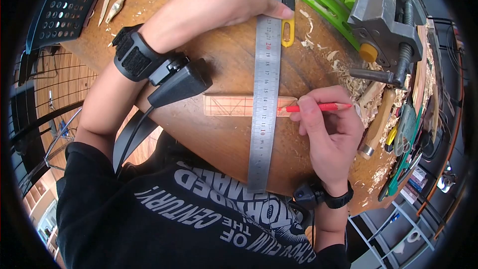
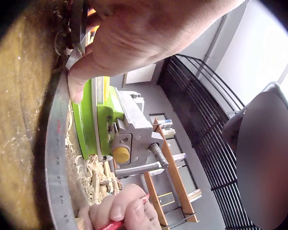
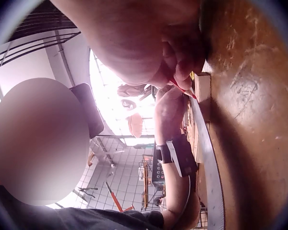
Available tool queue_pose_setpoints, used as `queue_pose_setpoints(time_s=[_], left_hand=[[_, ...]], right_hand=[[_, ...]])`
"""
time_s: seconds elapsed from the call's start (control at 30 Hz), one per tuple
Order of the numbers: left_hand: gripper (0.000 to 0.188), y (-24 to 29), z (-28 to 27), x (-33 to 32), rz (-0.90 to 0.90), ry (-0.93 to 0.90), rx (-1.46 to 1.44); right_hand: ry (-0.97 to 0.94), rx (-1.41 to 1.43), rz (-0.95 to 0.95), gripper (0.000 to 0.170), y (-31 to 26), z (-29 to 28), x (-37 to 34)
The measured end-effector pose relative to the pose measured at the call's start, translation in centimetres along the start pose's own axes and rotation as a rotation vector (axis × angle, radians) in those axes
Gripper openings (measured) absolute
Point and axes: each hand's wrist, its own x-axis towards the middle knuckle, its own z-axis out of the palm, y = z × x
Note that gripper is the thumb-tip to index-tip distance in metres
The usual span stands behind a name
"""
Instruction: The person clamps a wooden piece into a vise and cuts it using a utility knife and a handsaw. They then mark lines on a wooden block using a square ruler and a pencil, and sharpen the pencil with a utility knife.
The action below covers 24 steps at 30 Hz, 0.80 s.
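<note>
A steel ruler point(image 1: 265, 119) lies across a narrow wooden strip point(image 1: 226, 105) marked with pencil lines. My left hand point(image 1: 224, 0) is at the ruler's far end, its straight thumb pressing on the ruler; its other fingers are mostly out of the head view. With my right hand point(image 1: 332, 129) I pinch a red pencil point(image 1: 323, 106), sharpened at both ends. One pencil tip meets the ruler's edge over the wooden strip, as the right wrist view shows too. Beside my left thumb lies a yellow-and-black utility knife point(image 1: 288, 30).
A grey metal vise point(image 1: 386, 15) with a green part point(image 1: 326, 10) stands at the back right, wood shavings point(image 1: 343, 77) around it. Several hand tools, one a wooden-handled tool point(image 1: 381, 119), line the right side. A perforated dark panel point(image 1: 64, 5) is at the left.
</note>
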Motion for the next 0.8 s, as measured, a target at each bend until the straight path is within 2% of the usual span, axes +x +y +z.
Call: queue_pose_setpoints(time_s=[0.27,0.33,0.5,0.63,0.8], left_hand=[[0.051,1.1,-0.5,-0.3,-0.034,-0.016,0.033],[0.051,2.5,-1.1,-1.2,0.019,0.022,0.079],[0.051,0.0,0.0,0.0,0.017,0.012,0.011],[0.051,2.9,-1.1,-1.2,-0.029,0.011,0.059],[0.052,2.8,-1.1,-1.2,0.001,0.021,0.082]], right_hand=[[0.003,0.013,-0.009,0.006,0.3,0.2,0.1],[0.015,0.019,-0.040,0.007,0.4,0.2,0.1],[0.020,0.056,-0.068,0.007,0.6,0.4,0.1],[0.014,0.072,-0.081,0.008,0.7,0.4,0.2],[0.016,0.068,-0.081,0.008,0.7,0.4,0.2]])
